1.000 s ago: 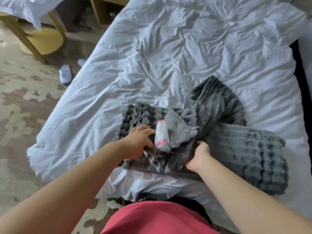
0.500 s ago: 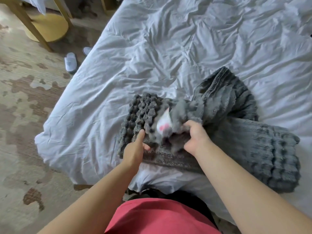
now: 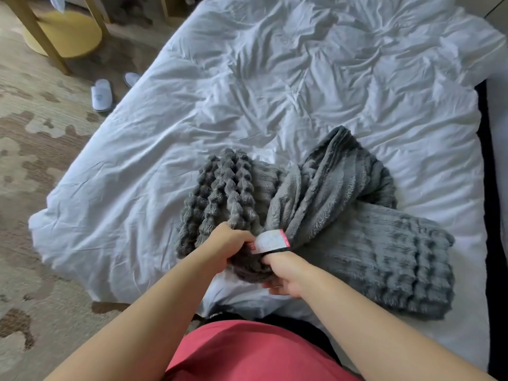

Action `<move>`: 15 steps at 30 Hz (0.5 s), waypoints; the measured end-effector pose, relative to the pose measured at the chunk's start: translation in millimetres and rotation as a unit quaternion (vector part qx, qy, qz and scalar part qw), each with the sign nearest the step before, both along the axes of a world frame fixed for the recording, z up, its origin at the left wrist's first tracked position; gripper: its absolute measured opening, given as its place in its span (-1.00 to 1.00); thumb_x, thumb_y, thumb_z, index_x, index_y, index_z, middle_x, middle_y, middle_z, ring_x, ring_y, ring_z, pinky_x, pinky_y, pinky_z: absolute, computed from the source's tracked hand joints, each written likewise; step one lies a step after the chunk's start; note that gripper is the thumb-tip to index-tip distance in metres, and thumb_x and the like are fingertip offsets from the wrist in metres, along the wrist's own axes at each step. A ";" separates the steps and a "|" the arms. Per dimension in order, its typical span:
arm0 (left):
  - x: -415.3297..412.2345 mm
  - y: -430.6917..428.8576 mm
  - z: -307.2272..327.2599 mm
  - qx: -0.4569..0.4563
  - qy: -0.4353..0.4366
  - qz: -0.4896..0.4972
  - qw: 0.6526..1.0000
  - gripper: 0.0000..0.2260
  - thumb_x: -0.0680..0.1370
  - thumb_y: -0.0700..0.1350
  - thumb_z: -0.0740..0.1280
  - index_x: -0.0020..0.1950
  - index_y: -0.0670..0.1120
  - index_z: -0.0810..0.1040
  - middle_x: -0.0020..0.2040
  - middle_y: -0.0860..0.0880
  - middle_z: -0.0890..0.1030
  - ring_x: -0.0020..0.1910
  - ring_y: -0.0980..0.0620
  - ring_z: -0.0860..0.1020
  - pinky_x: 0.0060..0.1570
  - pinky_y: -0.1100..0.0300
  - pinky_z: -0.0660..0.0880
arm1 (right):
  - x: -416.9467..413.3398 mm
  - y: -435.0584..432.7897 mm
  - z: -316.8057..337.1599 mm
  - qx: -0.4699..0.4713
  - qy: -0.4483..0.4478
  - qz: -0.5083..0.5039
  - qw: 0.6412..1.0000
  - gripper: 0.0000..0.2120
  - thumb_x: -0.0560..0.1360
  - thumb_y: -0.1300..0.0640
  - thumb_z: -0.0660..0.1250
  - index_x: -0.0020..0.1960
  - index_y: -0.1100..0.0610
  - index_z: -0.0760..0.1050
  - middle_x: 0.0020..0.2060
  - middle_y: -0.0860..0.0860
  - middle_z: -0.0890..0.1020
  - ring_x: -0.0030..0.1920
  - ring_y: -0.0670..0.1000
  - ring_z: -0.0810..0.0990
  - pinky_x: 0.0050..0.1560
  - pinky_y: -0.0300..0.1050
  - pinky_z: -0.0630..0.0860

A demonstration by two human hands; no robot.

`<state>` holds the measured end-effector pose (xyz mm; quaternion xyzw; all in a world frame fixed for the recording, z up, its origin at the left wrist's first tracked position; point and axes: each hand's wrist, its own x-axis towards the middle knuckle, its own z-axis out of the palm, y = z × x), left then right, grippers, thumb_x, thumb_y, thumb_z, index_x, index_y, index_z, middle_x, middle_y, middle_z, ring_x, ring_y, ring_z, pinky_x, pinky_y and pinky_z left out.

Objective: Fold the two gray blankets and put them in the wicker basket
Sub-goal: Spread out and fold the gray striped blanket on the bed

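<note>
A gray fluffy blanket [image 3: 316,193] lies bunched on the white bed [image 3: 247,86], its bumpy side showing at the left. A white and pink label [image 3: 270,241] sticks out of its near edge. My left hand [image 3: 229,243] grips that edge just left of the label. My right hand [image 3: 286,273] holds the same edge from below, right of the label. A second gray blanket [image 3: 384,259], ribbed and folded flat, lies on the bed at the right, partly under the first. No wicker basket is in view.
Patterned carpet [image 3: 35,166] lies left of the bed. Two white slippers [image 3: 102,94] sit on it near the bed's side. A yellow round stool with wooden legs [image 3: 63,34] stands at the far left.
Both hands shifted along the blanket's near edge and now grip it on either side of the label. The label turned from upright to lying across between my hands.
</note>
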<state>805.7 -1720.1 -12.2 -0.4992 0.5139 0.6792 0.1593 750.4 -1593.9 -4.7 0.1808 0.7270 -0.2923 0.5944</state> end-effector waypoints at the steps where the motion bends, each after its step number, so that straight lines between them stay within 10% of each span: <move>1: 0.9 -0.4 -0.7 -0.026 -0.012 -0.009 1.000 -0.74 0.36 -0.24 0.40 0.03 -0.21 0.57 -0.10 -0.24 0.65 -0.15 -0.17 0.66 -0.20 -0.04 0.64 | -6.9 -1.5 3.9 0.025 0.035 -0.004 0.999 -0.92 0.46 0.13 0.29 -0.20 0.11 0.49 -0.34 0.03 0.53 -0.41 0.02 0.44 -0.34 -0.22 0.34; 6: 11.7 -10.0 -4.5 -0.086 -0.046 -0.049 0.994 -0.49 0.38 -0.31 0.32 0.32 -0.05 0.45 -0.30 -0.08 0.52 -0.38 0.00 0.47 -0.46 0.25 0.38 | -86.8 -3.0 4.1 0.085 0.400 -0.290 0.865 -0.74 0.39 0.16 0.22 0.03 0.25 0.50 0.07 0.21 0.58 -0.01 0.22 0.56 -0.02 0.03 0.51; 10: 21.0 -13.7 -12.8 -0.073 -0.064 -0.077 0.992 -0.34 0.40 -0.29 0.33 0.45 0.07 0.28 -0.35 -0.08 0.38 -0.41 0.01 0.36 -0.48 0.23 0.27 | -135.6 -32.4 -21.6 0.074 0.330 -0.127 0.932 -0.38 0.44 -0.18 0.30 0.35 0.17 0.31 0.28 0.14 0.47 0.16 0.19 0.50 -0.06 0.01 0.38; 15: 18.3 -17.1 -3.4 -0.108 -0.041 -0.101 0.988 -0.66 0.36 -0.30 0.35 -0.22 0.16 0.38 -0.40 -0.06 0.43 -0.40 0.00 0.39 -0.50 0.29 0.28 | -154.8 -44.2 -41.9 0.112 0.297 0.137 0.938 -0.50 0.48 0.08 0.33 0.34 0.26 0.35 0.12 0.17 0.53 -0.12 0.15 0.54 -0.24 -0.12 0.46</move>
